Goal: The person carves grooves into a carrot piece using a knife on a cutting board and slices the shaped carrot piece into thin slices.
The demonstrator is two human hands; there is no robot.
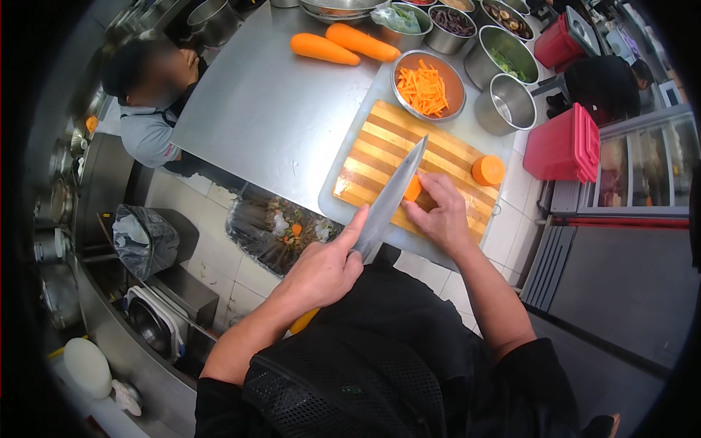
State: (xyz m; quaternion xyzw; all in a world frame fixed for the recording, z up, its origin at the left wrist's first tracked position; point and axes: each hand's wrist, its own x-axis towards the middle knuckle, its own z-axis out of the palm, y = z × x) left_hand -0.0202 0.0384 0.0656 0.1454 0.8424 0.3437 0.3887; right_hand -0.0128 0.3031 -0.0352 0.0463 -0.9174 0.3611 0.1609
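Observation:
My left hand [321, 271] is wrapped round a large knife [393, 188], index finger stretched along the blade. The blade points up and right over a striped wooden cutting board [358, 160]. Just right of the blade, my right hand [444, 215] grips a small orange carrot piece [413, 188] between thumb and fingers. A thick carrot chunk [488, 170] stands near the board's right edge. Past the board's far edge, a metal bowl [458, 91] holds carrot strips [423, 89]. Two peeled carrots [323, 49] [361, 41] lie on the table's far side.
Metal containers [505, 104] of vegetables line the far right of the steel table [248, 109]. A person [150, 131] leans at the left edge. Below are a lined scrap bin [252, 230] and a grey bin [146, 241]. Red lidded containers [558, 146] stand at right.

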